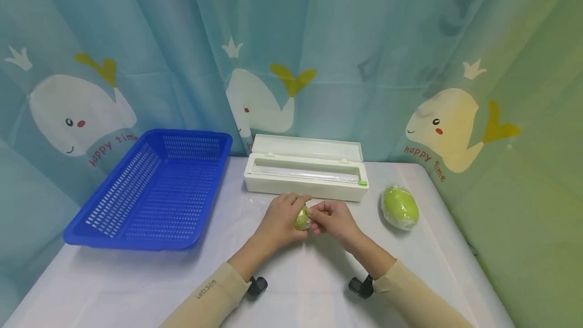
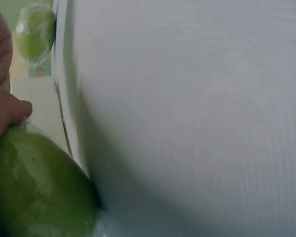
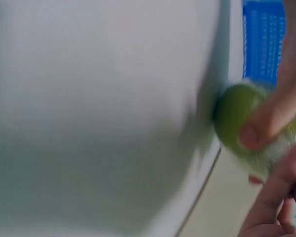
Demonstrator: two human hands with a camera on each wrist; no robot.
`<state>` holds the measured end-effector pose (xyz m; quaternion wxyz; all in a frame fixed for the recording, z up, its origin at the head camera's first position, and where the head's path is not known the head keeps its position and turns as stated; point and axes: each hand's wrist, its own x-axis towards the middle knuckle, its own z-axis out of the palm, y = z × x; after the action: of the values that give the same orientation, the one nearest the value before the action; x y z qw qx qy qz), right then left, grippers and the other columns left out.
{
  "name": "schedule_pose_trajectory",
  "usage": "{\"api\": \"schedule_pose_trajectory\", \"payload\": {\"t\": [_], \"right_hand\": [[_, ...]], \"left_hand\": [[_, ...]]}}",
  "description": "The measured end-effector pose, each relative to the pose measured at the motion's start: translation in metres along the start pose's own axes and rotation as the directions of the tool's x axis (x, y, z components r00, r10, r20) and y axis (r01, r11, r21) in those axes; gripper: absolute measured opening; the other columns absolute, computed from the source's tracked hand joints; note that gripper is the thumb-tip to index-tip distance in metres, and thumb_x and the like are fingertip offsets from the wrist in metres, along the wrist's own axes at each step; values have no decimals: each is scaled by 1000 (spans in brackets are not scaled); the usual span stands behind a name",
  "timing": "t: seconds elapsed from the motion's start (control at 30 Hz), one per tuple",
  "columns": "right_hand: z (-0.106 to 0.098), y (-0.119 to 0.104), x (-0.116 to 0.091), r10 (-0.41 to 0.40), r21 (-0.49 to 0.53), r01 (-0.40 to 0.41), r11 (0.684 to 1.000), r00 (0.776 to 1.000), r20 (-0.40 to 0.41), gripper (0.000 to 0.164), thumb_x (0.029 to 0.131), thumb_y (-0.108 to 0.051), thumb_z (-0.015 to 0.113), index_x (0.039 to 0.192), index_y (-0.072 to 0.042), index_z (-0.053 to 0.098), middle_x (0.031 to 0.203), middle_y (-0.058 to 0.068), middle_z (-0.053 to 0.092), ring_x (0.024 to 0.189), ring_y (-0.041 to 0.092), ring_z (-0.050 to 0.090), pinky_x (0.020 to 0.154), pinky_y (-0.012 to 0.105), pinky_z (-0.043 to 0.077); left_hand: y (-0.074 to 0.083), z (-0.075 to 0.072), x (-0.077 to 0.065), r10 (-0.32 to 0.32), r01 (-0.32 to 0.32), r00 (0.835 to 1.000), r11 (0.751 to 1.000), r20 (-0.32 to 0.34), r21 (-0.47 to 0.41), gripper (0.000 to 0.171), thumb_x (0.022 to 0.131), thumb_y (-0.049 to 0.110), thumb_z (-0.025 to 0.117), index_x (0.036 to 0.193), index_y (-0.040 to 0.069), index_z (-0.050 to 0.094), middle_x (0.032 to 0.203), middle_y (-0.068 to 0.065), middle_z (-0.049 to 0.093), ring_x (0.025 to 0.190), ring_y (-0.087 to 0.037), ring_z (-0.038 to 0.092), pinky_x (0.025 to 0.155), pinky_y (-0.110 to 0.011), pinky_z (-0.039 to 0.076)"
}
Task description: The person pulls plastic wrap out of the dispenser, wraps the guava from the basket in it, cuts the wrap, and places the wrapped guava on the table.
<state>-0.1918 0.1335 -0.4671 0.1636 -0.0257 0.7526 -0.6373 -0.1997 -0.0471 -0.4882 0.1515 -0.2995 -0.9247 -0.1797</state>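
A smooth green fruit [image 1: 302, 220], shaped like a mango, is wrapped in clear film just in front of the white box. My left hand [image 1: 281, 216] grips it from the left, with the thumb lying over its skin in the right wrist view. At the fruit's right end, my right hand [image 1: 336, 222] pinches the crinkled cling film [image 3: 271, 154] between thumb and fingers. Much of the fruit is hidden by the left hand in the head view. The left wrist view shows its glossy, film-covered side.
Behind the hands stands a white cling film box [image 1: 305, 190], lid up, with a film roll [image 1: 305, 173] inside. A second wrapped green fruit [image 1: 401, 206] lies on the right of the table. The blue basket [image 1: 132, 243] is at the left, and a whale-print curtain [image 1: 364, 39] hangs behind.
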Motion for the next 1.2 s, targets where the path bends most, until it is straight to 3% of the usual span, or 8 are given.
{"api": "schedule_pose_trajectory", "payload": {"t": [0.17,0.33,0.43,0.6,0.7,0.9,1.0,1.2], "right_hand": [[-17,-3,-4,-199,-368,184,912,980,-4,21,95,-25,69,101,-6,73,97,5,69,82,17,65,73,31,56],[-25,-4,-8,-368,-465,421,779,907,204,69,83,-10,76,146,-11,49,145,11,52,127,35,55,101,51,49],[-23,-4,-6,-364,-461,520,719,847,388,88,81,-9,81,155,-10,34,152,12,47,134,31,50,103,49,48],[-17,-4,-10,-359,-605,568,557,822,442,79,76,-18,85,145,-10,49,145,11,54,131,28,54,101,46,50],[-9,-4,-13,-317,-683,553,477,833,453,95,73,-26,88,153,-15,38,155,13,42,138,30,46,108,49,43],[10,2,-12,-249,-787,547,286,835,490,116,71,-32,90,160,-16,18,156,13,40,119,29,62,97,43,53],[13,4,-12,-252,-814,521,258,849,464,114,70,-33,90,159,-11,21,151,10,46,108,26,67,92,40,55],[12,9,-14,-265,-829,422,367,902,342,110,71,-42,87,157,-8,28,142,12,56,105,27,68,89,42,55]], "left_hand": [[4,1,3,7,-9,995,1000,99,22,105,68,56,85,151,12,38,125,-5,64,114,-26,58,103,-42,45],[3,-10,3,38,-3,992,962,123,-274,131,65,62,80,161,18,3,151,-12,43,138,-31,41,114,-48,36],[-4,-26,1,44,-16,997,921,62,-389,106,80,64,65,161,20,12,154,-9,38,142,-27,37,114,-48,36],[-25,-50,0,-39,26,998,960,-44,-279,45,106,41,44,142,16,54,138,-6,58,131,-26,52,110,-45,42],[-37,-55,-1,-113,134,990,942,85,-308,38,108,30,42,135,12,60,136,-7,62,130,-28,54,111,-45,41],[-47,-48,-6,-180,313,931,839,316,-445,49,109,36,33,141,6,55,142,-11,58,136,-29,50,115,-45,36],[-46,-43,-9,-183,328,931,799,316,-503,47,109,34,36,137,3,58,136,-13,62,131,-31,54,112,-47,39],[-31,-24,-18,-220,394,912,708,347,-586,48,110,30,33,144,0,49,146,-15,52,139,-34,44,116,-50,32]]}}
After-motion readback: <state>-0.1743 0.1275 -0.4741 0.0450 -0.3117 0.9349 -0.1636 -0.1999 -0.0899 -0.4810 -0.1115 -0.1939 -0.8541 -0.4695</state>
